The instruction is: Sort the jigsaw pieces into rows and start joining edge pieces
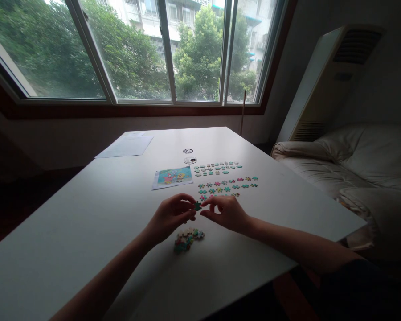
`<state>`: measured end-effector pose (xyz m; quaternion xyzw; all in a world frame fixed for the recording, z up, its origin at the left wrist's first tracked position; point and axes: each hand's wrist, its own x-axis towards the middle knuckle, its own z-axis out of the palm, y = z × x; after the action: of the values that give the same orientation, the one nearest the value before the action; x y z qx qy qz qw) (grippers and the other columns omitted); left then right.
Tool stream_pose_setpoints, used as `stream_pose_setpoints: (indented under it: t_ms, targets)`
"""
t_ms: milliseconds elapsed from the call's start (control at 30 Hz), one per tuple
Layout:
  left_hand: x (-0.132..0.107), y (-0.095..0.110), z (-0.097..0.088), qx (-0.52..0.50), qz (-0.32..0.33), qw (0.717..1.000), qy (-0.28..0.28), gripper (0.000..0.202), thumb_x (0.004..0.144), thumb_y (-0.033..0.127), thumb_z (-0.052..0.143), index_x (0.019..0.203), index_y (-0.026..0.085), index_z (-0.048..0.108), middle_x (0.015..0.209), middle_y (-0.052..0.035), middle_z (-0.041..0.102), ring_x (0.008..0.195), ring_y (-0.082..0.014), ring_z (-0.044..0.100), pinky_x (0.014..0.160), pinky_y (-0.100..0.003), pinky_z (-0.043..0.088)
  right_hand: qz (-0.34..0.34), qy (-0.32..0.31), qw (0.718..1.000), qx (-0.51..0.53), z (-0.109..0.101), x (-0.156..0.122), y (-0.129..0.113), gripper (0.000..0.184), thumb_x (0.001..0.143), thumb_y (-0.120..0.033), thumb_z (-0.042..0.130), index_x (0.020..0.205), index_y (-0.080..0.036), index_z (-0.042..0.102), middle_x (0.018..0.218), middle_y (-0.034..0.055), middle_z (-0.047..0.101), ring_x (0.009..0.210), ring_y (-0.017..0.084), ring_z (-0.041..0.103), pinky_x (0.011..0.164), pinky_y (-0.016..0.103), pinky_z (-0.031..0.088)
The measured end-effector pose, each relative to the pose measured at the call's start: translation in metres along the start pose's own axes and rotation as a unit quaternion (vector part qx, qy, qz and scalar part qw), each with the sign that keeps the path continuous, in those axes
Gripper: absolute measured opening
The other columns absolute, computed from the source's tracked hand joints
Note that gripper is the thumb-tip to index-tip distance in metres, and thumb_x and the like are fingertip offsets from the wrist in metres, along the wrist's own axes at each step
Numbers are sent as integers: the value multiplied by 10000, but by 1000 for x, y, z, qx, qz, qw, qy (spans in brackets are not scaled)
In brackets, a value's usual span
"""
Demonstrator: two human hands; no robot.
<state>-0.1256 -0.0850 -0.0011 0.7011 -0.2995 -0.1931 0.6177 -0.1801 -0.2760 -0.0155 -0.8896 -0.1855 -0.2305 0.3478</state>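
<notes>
Pinching a small green puzzle piece (198, 205) at the fingertips of my left hand (173, 216), I hold it above the white table (87, 223), straight ahead of me. My right hand (227, 214) comes at it from the other side, thumb and forefinger parted, the forefinger's tip right at the piece's edge; whether it touches, I cannot tell. Below my hands, on my side of the table, lies a loose pile of pieces (184, 244), jumbled in green, red, yellow and pale tones. Just beyond my right hand, more pieces are laid out in nearer rows (227, 189), colored green, pink and yellow, the closest of them partly hidden by my fingers. Past these, a gap apart, come farther rows (217, 171), paler, with touches of green. Left of the rows lies a picture sheet (173, 177), showing pink and yellow cartoon figures against blue-green. Two round fittings (190, 160) sit in the tabletop behind it, and white papers (126, 146) rest near the far left corner. Beyond the table runs a wide window (197, 58) with trees outside, and a pale sofa (321, 167) stands off to my right.
</notes>
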Motion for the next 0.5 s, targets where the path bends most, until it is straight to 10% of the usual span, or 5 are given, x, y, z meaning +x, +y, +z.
stream_pose_setpoints:
  t_ms: [500]
  targets:
    - [0, 0, 1, 28, 11, 1000, 2, 220, 711, 262, 629, 864, 144, 523, 680, -20, 643, 589, -123, 590, 495, -221, 443, 1, 34, 999, -14, 1, 0, 0, 248, 741, -377, 597, 924, -216, 642, 606, -24, 622, 477, 56, 485, 500, 169, 375]
